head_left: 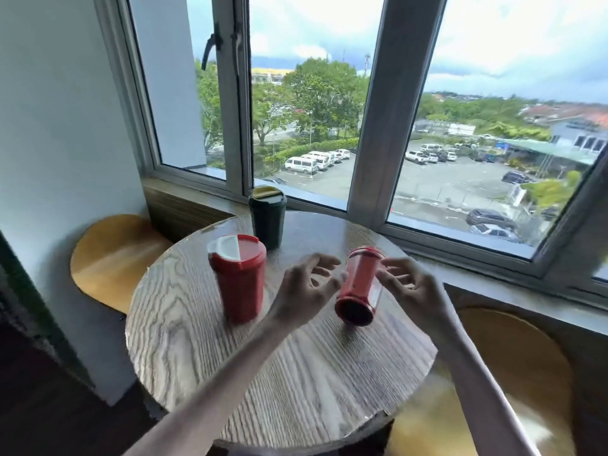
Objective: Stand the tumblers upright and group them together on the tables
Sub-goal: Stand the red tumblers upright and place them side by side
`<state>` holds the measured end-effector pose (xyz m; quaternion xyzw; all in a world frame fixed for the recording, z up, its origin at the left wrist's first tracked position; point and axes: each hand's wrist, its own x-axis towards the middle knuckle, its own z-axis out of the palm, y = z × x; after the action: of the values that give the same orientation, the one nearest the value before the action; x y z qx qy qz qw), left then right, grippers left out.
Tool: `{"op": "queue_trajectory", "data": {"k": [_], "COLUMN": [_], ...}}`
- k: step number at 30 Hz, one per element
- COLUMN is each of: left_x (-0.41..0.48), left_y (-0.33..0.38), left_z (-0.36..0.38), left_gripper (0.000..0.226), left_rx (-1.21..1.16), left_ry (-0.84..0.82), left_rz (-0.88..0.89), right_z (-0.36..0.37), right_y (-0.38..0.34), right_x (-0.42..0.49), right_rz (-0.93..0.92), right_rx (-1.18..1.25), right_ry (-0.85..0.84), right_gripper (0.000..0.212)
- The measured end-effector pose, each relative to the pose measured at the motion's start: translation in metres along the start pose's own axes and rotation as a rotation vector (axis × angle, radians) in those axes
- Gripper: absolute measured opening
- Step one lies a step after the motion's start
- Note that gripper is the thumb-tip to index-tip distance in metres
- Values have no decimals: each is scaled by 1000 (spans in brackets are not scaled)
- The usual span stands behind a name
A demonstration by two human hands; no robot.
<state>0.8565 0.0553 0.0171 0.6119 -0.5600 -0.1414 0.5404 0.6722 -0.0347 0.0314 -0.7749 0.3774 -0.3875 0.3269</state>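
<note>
A red tumbler (360, 286) lies tilted on the round wooden table (204, 357), its dark base towards me and its lid pointing at the window. My left hand (304, 291) is at its left side and my right hand (411, 287) at its right. Both have fingers spread and curled, with the tips at or just off its sides and not wrapped around it. A second red tumbler (240, 281) with a white-and-red lid stands upright to the left. A dark green tumbler (268, 218) with a yellowish lid stands upright at the table's far edge.
The table sits against a window sill (493, 281) with large panes behind it. A round wooden stool (112, 258) stands at the left by the white wall, and another stool (519, 373) at the right.
</note>
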Motion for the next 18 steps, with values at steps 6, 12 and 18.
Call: {"op": "queue_trajectory", "data": {"k": [6, 12, 18], "left_x": [51, 63, 57], "left_y": [-25, -39, -32], "left_z": [29, 38, 41], "left_gripper": [39, 45, 40], "left_rx": [21, -96, -242], "left_ry": [-115, -292, -255], "left_rz": [-103, -273, -328], "right_z": [-13, -1, 10], "right_y": [35, 37, 30], "right_x": [-1, 14, 19], "right_rz": [193, 367, 352], "right_rx": [-9, 96, 199], "right_ry": [7, -149, -149], "right_gripper": [42, 50, 30]}}
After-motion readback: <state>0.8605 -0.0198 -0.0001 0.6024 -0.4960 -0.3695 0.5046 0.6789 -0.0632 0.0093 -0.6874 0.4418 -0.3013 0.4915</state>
